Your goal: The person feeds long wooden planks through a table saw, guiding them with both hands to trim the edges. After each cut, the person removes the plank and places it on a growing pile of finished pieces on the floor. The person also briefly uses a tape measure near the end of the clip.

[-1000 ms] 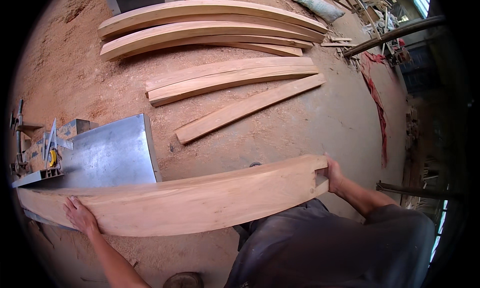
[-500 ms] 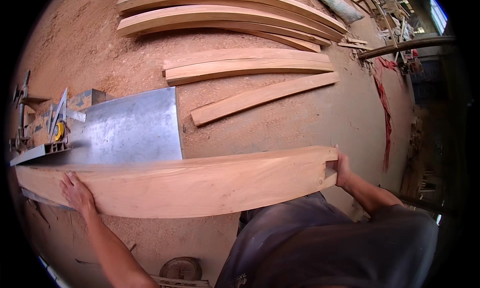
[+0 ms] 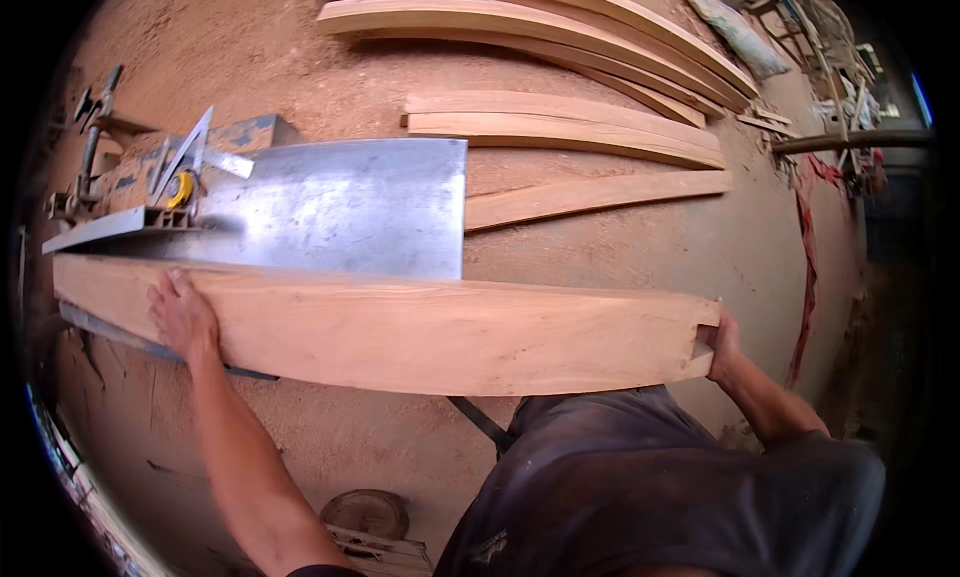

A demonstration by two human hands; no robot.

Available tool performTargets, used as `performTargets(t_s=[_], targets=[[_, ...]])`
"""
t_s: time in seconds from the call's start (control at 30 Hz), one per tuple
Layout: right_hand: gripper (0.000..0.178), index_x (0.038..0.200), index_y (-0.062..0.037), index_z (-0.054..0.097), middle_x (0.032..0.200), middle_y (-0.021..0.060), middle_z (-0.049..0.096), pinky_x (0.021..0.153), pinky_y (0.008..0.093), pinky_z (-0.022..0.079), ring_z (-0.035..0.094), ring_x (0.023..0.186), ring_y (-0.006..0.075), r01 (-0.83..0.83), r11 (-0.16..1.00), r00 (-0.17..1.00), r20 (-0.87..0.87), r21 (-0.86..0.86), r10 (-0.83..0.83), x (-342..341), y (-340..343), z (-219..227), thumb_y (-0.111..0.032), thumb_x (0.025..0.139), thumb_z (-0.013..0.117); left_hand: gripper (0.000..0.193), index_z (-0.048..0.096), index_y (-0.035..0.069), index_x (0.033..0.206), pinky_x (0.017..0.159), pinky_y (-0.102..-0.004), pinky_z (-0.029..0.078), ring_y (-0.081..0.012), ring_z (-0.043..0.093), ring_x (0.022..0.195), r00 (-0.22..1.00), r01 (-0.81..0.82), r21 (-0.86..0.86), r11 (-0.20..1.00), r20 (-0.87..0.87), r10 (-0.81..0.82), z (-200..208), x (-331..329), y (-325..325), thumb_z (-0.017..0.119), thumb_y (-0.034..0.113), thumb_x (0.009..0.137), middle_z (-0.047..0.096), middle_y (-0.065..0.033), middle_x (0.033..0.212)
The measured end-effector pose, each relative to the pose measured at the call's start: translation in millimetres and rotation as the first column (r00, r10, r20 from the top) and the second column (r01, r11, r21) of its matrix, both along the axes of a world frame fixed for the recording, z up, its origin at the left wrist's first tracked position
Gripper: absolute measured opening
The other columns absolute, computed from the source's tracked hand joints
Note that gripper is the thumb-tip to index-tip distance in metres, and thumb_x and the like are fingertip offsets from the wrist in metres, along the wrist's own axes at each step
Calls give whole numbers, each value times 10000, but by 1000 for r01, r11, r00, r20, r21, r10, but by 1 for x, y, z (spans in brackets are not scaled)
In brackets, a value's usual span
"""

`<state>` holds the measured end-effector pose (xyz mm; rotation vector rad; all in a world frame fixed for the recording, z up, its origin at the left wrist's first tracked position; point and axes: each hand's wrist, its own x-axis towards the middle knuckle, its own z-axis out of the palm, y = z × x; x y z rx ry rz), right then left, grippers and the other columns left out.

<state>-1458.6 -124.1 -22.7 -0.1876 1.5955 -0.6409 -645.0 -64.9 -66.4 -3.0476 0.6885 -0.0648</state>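
A long, broad wooden beam [image 3: 450, 337] with a slightly bowed lower edge lies across the near side of a shiny metal machine table [image 3: 350, 202]. My right hand [image 3: 724, 345] is closed round its right end, beside a notch cut in the wood; part of its fingers is hidden behind the end. Toward the left end, my left hand [image 3: 186, 315] rests flat on the beam's face, fingers stretched toward the upper edge. Above that hand is a grey metal fence [image 3: 120, 227]. A yellow tape measure [image 3: 179, 189] and a metal set square [image 3: 190, 155] sit beyond it.
Beyond the metal table, several curved timbers [image 3: 540, 27] lie stacked on a sawdust-covered floor. Two shorter pieces [image 3: 570, 135] and a single one [image 3: 600, 199] lie nearer. A pole [image 3: 850, 142] and red cloth [image 3: 806, 297] are at the right. A round object [image 3: 365, 514] stands below.
The beam has slid left along the metal table, its right end now closer to the table's edge. Both hands have travelled with it. The whole view has also shifted.
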Motion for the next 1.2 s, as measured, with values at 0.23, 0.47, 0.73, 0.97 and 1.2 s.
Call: performTargets(t_s=[0.23, 0.47, 0.73, 0.97, 1.2], targets=[[785, 1473, -25, 520, 1453, 176, 603, 1128, 476, 462, 584, 1319, 352, -22, 999, 977, 210, -32, 28, 47, 16, 21, -662, 1044, 359, 628, 396, 173, 1614, 1260, -571, 192, -390, 226, 1576, 998, -18, -63, 998, -59, 14, 42, -8, -17, 299, 516, 1096, 241, -150, 1720], [774, 1525, -30, 454, 1500, 165, 547, 1124, 450, 444, 540, 1340, 355, -17, 1000, 992, 122, 15, 15, 83, 7, 37, -633, 1046, 370, 620, 366, 171, 1629, 1304, -518, 67, -390, 112, 1603, 986, -76, -124, 989, -154, 57, 55, 14, -4, 322, 489, 1099, 185, -147, 1735], [748, 1436, -40, 559, 1415, 153, 631, 1092, 459, 481, 609, 1267, 350, -112, 992, 976, 182, -64, 122, 123, 8, 38, -649, 1052, 356, 619, 371, 160, 1625, 1305, -525, 68, -384, 103, 1605, 984, -75, -148, 986, -170, 50, 59, 49, -6, 320, 485, 1100, 182, -156, 1733], [742, 1436, -34, 556, 1421, 154, 625, 1104, 446, 467, 601, 1278, 347, -155, 983, 969, 178, -99, 171, 150, 8, 32, -641, 1056, 360, 608, 378, 148, 1617, 1304, -527, 75, -386, 111, 1603, 985, -80, -147, 986, -166, 55, 58, 86, -7, 339, 464, 1100, 192, -155, 1731], [718, 1427, -35, 564, 1419, 144, 626, 1100, 435, 467, 602, 1271, 335, -111, 990, 972, 197, -86, 126, 195, 11, 34, -621, 1070, 355, 610, 401, 161, 1610, 1288, -533, 117, -374, 156, 1594, 990, -70, -139, 988, -134, 51, 49, 130, -5, 344, 484, 1096, 219, -129, 1728]])
